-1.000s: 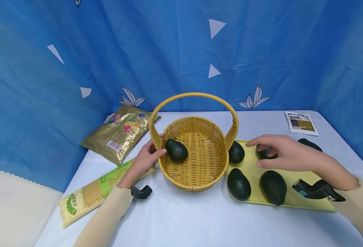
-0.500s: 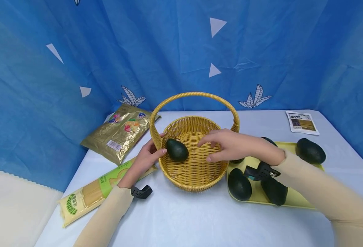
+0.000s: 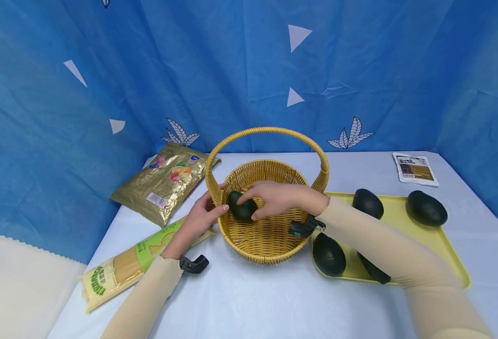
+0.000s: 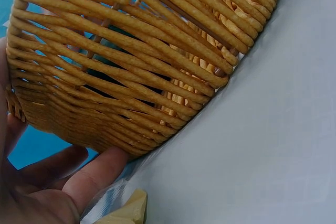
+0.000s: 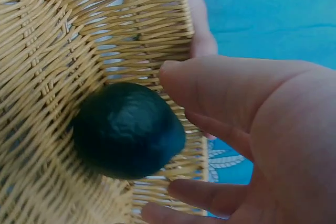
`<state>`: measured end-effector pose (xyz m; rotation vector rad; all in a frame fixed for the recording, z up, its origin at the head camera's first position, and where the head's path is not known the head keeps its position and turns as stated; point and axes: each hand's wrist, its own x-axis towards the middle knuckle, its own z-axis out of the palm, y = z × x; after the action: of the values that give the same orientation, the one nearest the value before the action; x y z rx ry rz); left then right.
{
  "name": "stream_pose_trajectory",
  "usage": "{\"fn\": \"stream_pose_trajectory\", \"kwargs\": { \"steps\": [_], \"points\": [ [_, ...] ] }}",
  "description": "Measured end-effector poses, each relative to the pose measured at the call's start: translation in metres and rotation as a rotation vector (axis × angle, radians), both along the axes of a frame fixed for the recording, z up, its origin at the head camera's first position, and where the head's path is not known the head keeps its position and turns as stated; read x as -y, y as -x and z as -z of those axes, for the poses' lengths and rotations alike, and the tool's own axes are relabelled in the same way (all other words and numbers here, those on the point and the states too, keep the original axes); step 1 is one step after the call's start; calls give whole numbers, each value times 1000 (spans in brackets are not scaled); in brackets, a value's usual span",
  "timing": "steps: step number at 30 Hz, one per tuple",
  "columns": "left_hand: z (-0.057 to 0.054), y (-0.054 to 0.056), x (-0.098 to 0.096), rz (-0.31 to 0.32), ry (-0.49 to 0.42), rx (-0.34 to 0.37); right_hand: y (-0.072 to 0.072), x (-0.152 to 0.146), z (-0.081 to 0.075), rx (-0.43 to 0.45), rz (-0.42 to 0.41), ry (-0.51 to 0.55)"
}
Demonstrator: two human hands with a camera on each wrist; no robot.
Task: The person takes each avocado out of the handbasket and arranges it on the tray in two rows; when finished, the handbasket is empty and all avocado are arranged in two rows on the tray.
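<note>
A yellow wicker basket (image 3: 266, 258) with a tall arched handle stands mid-table. My left hand (image 3: 200, 217) grips its left side, thumb over the rim; in the left wrist view its fingers lie against the outer weave (image 4: 131, 66). Inside, against the left wall, lies a dark green avocado (image 3: 241, 215). My right hand (image 3: 272, 197) reaches over the basket, holding nothing, its fingertips overlapping this avocado in the head view. The right wrist view shows the thumb and fingers spread apart close to the avocado (image 5: 128, 129).
Right of the basket, a yellow tray (image 3: 450, 249) bears several avocados (image 3: 328, 255), partly covered by my right sleeve. A white pouch (image 3: 415, 168) lies at the back right. To the left are a gold bag (image 3: 168, 181) and a noodle packet (image 3: 126, 263).
My right hand has moved left from over the tray, across the basket, to the avocado inside. The left hand has stayed on the basket.
</note>
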<state>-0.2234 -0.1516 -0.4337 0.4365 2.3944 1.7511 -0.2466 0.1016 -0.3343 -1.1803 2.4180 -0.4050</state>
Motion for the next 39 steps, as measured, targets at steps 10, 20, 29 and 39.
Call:
{"fn": "stream_pose_trajectory", "kwargs": {
  "steps": [10,20,29,39],
  "points": [
    [2,1,0,5,-2,-2,6,25,16,63,56,-40],
    [1,0,-1,2,-12,-7,9,31,27,62,84,-4],
    [0,0,-1,-2,-2,9,9,31,26,48,96,-22],
    [2,2,0,-8,-1,-5,3,16,8,20,21,-51]
  ]
}}
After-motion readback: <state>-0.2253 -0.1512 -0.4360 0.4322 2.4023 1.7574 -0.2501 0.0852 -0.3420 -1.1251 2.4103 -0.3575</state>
